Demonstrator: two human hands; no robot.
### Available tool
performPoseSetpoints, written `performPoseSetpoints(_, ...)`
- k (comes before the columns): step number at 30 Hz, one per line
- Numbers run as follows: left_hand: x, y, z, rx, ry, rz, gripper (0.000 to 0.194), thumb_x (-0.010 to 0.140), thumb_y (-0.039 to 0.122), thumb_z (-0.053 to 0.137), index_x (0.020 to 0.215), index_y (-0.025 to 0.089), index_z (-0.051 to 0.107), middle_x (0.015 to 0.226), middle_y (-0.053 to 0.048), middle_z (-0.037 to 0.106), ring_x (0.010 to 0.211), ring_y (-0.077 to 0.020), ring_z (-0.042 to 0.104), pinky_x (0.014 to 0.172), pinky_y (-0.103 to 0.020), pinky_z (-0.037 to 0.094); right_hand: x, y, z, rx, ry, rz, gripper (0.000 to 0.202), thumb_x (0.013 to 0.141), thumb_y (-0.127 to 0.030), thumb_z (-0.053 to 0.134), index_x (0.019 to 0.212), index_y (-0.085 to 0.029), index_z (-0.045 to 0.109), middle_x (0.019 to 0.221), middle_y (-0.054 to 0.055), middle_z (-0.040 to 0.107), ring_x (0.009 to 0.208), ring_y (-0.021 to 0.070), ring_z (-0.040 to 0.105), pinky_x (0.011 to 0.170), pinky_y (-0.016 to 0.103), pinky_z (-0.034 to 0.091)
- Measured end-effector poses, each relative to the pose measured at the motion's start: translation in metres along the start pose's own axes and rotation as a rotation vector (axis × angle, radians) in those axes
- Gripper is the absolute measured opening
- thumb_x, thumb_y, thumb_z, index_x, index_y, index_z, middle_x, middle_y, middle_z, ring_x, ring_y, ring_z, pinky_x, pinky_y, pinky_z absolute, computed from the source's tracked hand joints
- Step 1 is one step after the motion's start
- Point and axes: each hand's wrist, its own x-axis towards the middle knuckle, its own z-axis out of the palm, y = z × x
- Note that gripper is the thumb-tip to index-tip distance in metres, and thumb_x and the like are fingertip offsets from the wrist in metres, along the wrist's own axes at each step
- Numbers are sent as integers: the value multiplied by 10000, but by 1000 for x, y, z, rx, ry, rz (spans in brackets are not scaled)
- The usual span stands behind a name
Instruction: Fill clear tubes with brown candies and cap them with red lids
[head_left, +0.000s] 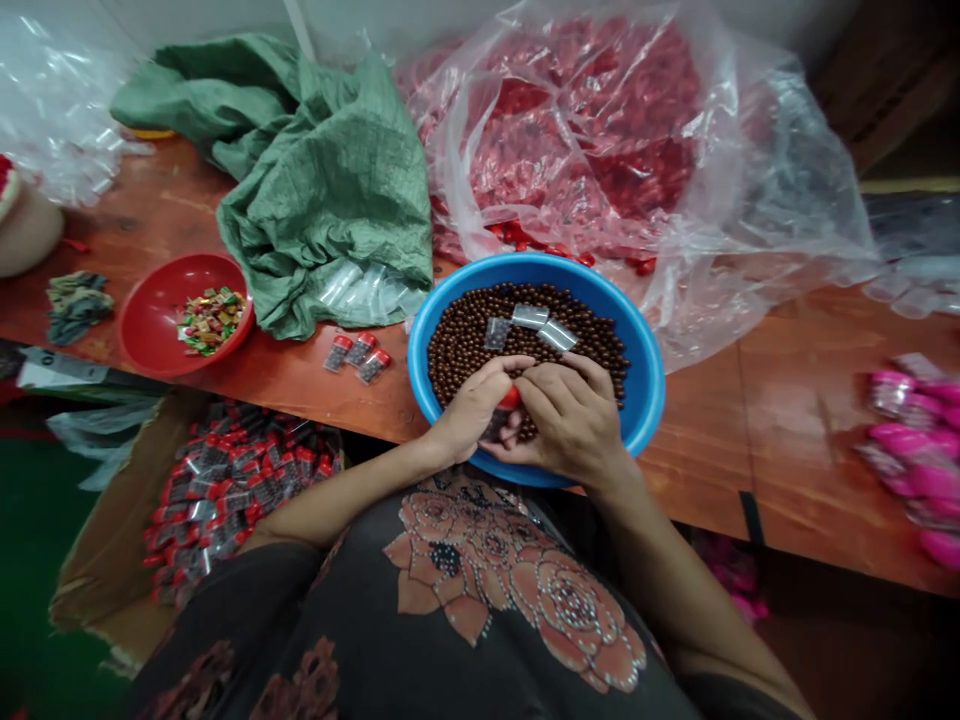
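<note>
Over the near rim of a blue basin (649, 400), my left hand (472, 408) is closed around a small clear jar with a red cap (510, 398). My right hand (574, 415) meets it there, its fingers bent and touching the red cap; what lies under its palm is hidden. Small round brown balls (469, 330) fill the basin. On top of them, just beyond my fingers, lie a few clear plastic tubes (531, 317). Left of the basin, filled jars with red caps (373, 366) rest on the table.
A red bowl (139, 320) with wrapped sweets stands at the left, beside a green woven sack (337, 190). Behind the basin spreads a large clear bag of red caps (585, 130). Below the table edge, a cardboard box (112, 560) holds many filled jars. Pink packets (919, 430) lie far right.
</note>
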Motion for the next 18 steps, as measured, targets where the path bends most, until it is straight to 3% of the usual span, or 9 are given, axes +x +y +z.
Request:
performPoseSetpoints(3, 1, 14, -12, 107, 28, 116, 406, 914, 459, 436, 1243, 231, 504, 614, 40, 539, 437, -94, 474, 455, -231, 416, 1, 3, -6, 71, -61, 43, 795, 745, -672, 696, 1397, -256, 510, 1254, 110, 655, 1148, 325, 608, 1089, 550, 404)
performPoseSetpoints(5, 0, 31, -39, 248, 180, 268, 356, 923, 493, 438, 1155, 234, 516, 714, 19, 592, 510, -103, 543, 513, -239, 455, -4, 17, -10, 110, -28, 139, 972, 689, -642, 771, 1506, -274, 395, 1405, 145, 558, 1217, 373, 576, 1066, 579, 433)
performPoseSetpoints(7, -6, 48, -82, 465, 477, 424, 305, 936, 496, 444, 1044, 227, 541, 777, 5, 603, 609, -113, 586, 582, -235, 466, -15, 44, -9, 140, 147, 321, 990, 697, -538, 814, 1537, -292, 350, 1425, 160, 540, 1174, 365, 610, 1010, 544, 491)
performPoseSetpoints(10, -19, 60, -163, 914, 962, 571, 264, 956, 399, 427, 895, 187, 571, 841, -29, 625, 811, -147, 590, 769, -252, 463, -37, 101, 2, 198, 577, 654, 624, 853, -414, 690, 1431, -267, 507, 1239, 161, 667, 898, 255, 697, 747, 383, 568)
performPoseSetpoints(11, -22, 60, -190, 1045, 1054, 546, 271, 959, 381, 412, 895, 177, 579, 874, -46, 637, 861, -167, 584, 819, -273, 456, -44, 121, 6, 220, 591, 699, 486, 916, -429, 593, 1360, -231, 574, 1137, 158, 702, 787, 211, 688, 661, 335, 552)
performPoseSetpoints(13, -22, 53, -237, 1280, 1100, 454, 322, 964, 376, 383, 934, 157, 617, 937, -91, 661, 929, -212, 582, 895, -329, 438, -53, 156, 16, 188, 458, 629, 448, 980, -472, 436, 1188, -139, 654, 851, 102, 717, 594, 150, 608, 550, 286, 503)
performPoseSetpoints(15, -18, 43, -268, 1467, 1043, 398, 396, 963, 371, 351, 990, 130, 664, 978, -139, 674, 1000, -269, 583, 959, -392, 411, -52, 178, 22, 137, 399, 577, 454, 989, -482, 432, 1065, -100, 665, 764, 60, 684, 582, 140, 582, 549, 287, 507)
performPoseSetpoints(18, -14, 27, -280, 1588, 1031, 413, 483, 971, 377, 315, 1192, 136, 670, 1186, -177, 639, 1145, -313, 551, 1012, -436, 388, -33, 183, 22, 110, 285, 462, 341, 965, -423, 554, 1127, -132, 627, 999, 58, 677, 808, 143, 651, 721, 323, 571)
